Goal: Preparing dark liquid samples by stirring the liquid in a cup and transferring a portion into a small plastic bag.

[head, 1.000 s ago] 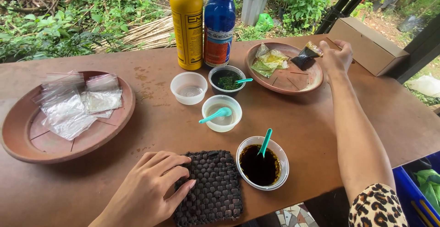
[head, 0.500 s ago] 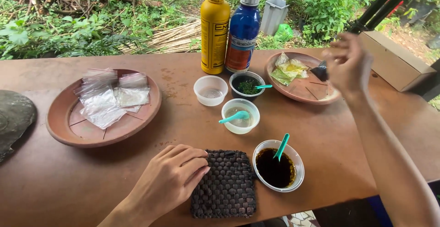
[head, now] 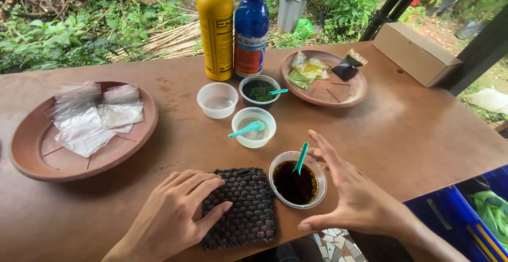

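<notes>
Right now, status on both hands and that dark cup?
Left hand flat on woven mat. Right hand open beside cup of dark liquid, not gripping. Teal spoon stands in it.

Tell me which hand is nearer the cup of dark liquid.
Right. The right hand is open and curved around the cup of dark liquid from its right side; the left hand rests further left on the woven mat.
</notes>
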